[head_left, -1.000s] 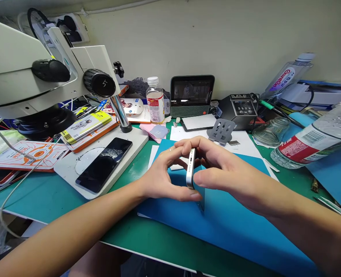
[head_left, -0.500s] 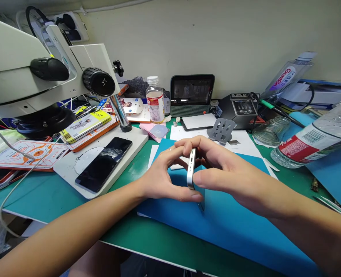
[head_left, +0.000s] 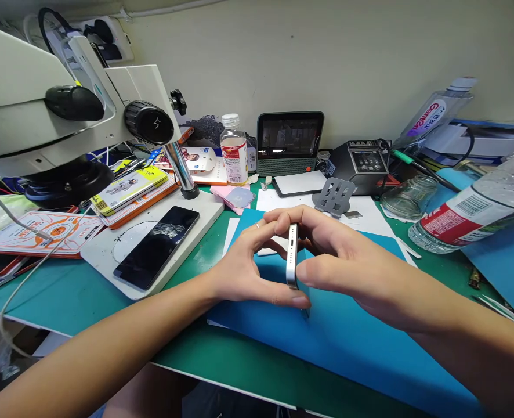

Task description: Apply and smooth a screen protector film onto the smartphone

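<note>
Between my two hands a silver-edged smartphone [head_left: 292, 255] stands on its side, its bottom edge with the charging port facing me. My left hand [head_left: 250, 264] grips it with the thumb along the lower side and the fingers at the upper side. My right hand [head_left: 337, 249] presses its thumb on the phone's right face, with its fingers curled over the top and behind. The far part of the phone is mostly hidden by my fingers. Under it lies a blue mat [head_left: 274, 322].
Left, a microscope [head_left: 148, 122] rises over its white base [head_left: 213, 206], where a black phone [head_left: 156, 248] lies. Behind stand a drink bottle [head_left: 234, 154], a smart display [head_left: 290, 142] and a grey phone stand [head_left: 335, 197]. A large water bottle [head_left: 461, 217] and glass jar [head_left: 409, 197] stand right.
The phone has shifted slightly to the right and turned a little, showing its port edge more squarely. Both hands keep nearly the same grip.
</note>
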A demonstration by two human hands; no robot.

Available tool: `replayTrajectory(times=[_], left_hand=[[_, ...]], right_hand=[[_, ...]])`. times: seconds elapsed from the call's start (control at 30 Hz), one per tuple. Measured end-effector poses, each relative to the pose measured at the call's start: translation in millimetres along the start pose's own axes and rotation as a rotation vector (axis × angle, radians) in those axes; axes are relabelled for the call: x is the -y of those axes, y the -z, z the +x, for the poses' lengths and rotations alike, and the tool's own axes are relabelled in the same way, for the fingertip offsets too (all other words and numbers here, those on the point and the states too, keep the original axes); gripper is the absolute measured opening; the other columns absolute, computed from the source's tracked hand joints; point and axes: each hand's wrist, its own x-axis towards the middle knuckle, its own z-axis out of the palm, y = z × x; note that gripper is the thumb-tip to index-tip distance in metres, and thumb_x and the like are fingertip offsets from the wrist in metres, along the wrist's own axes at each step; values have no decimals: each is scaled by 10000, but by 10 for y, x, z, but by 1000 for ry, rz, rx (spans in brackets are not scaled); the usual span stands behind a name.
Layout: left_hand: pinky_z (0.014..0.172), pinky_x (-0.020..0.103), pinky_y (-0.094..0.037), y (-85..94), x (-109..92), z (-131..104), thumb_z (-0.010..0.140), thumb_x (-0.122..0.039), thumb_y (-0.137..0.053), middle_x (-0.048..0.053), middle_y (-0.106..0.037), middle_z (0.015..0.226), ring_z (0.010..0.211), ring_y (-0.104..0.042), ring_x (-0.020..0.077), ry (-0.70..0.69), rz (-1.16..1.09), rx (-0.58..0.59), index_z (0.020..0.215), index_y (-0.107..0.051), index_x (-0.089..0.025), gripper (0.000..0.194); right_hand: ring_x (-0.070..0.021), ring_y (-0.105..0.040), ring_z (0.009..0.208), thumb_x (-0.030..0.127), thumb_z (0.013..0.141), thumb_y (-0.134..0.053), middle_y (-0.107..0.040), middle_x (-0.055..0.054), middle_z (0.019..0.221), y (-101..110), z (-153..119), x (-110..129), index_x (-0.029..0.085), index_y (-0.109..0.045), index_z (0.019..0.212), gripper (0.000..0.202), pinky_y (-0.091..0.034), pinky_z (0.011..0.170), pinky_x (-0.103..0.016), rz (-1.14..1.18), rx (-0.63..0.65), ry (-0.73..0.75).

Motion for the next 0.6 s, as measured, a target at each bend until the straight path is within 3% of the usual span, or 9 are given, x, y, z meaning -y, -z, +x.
replayTrajectory(times=[0.33, 0.6], left_hand=[[949, 418, -564, 18, 56, -8, 554, -332, -958, 72, -581, 1284, 1128, -639, 300, -66, 3, 33, 1270, -665, -302, 774], [1019, 449, -534, 31, 56, -7, 534, -408, -958, 75, -593, 1302, 1141, -633, 312, -32, 53, 30, 1279, -670, -291, 806]], right_hand=[[-280, -561, 1205, 192, 765, -610, -647, -34, 1246, 12, -1, 11, 270, -618, 1204, 446, -511, 800, -333, -3, -4, -4], [-255, -612, 1042, 210, 737, -633, -674, -45, 1146, 15, 1, 35, 247, -636, 1161, 426, -510, 725, -321, -14, -22, -1]])
